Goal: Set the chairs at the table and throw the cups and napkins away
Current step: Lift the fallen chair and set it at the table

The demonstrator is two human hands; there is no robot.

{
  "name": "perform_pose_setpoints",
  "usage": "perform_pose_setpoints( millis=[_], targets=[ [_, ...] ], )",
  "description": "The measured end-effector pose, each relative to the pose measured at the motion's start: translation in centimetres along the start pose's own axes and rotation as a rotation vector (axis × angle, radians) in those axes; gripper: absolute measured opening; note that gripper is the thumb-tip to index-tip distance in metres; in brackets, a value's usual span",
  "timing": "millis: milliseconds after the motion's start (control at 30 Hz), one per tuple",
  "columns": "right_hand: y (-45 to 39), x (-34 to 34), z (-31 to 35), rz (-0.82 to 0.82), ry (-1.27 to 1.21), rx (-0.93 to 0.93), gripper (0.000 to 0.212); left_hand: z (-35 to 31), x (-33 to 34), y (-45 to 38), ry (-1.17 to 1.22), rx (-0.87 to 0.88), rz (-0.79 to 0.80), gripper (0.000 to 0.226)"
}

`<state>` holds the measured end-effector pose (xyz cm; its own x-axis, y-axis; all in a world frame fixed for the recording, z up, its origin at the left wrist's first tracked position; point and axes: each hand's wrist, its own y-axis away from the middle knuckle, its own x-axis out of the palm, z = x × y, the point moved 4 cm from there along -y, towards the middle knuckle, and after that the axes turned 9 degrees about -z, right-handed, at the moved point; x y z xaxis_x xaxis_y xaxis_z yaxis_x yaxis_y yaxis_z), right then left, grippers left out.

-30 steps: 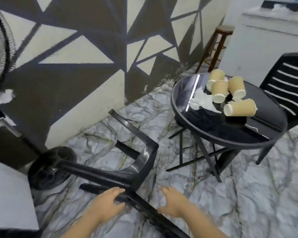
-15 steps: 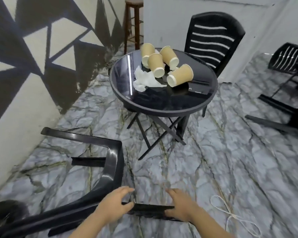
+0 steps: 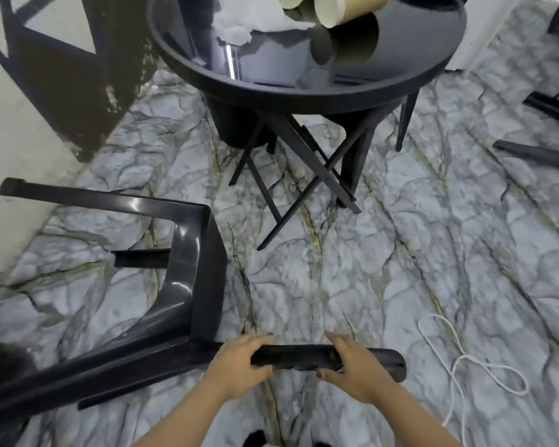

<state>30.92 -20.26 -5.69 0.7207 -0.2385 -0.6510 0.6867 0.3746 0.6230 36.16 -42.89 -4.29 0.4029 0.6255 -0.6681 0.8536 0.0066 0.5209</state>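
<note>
One head-worn camera, looking steeply down and forward over the floor.

It sits above the person's own forearms, which come in from 6 o'clock, so the left hand (image 3: 239, 361) and right hand (image 3: 352, 366) are the nearest things, low in the middle of the picture. The marble floor (image 3: 368, 253) fills most of the view. The wide lens bends the edges: the round table (image 3: 304, 95) is cut off at 12 o'clock, the painted wall (image 3: 20, 130) leans in at 10 o'clock, and the tipped black chair (image 3: 191, 269) stretches off towards 8 o'clock. There is only this view, so nothing is shared with another.
</note>
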Motion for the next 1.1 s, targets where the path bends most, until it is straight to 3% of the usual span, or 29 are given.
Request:
perform_pose_setpoints(
  millis=[267, 500, 667, 833, 1100],
  targets=[
    [-2.1, 2.4, -4.9, -0.158, 0.169, -0.113, 0.046, -0.1, 6.3, -4.5, -0.076, -0.028, 0.121, 0.052],
    [-0.7, 0.7, -4.0, -0.122, 0.159, -0.105, 0.039, -1.9, 6.0, -4.1, -0.024, 0.069, 0.236, 0.049],
    [4.7, -6.1, -3.0, -0.202, 0.174, -0.133, 0.033, -7.8, 3.4, -1.1, 0.189, 0.067, 0.166, 0.045],
    [10.9, -15.8, 0.0, -0.341, 0.378, -0.226, 0.038, -14.4, -1.2, 2.3, 0.457, 0.074, 0.066, 0.039],
    [18.9, -26.5, 6.7, -0.53, 0.543, -0.318, 0.041, -20.7, -7.6, 8.3, 0.642, 0.125, -0.148, 0.037]
  ],
)
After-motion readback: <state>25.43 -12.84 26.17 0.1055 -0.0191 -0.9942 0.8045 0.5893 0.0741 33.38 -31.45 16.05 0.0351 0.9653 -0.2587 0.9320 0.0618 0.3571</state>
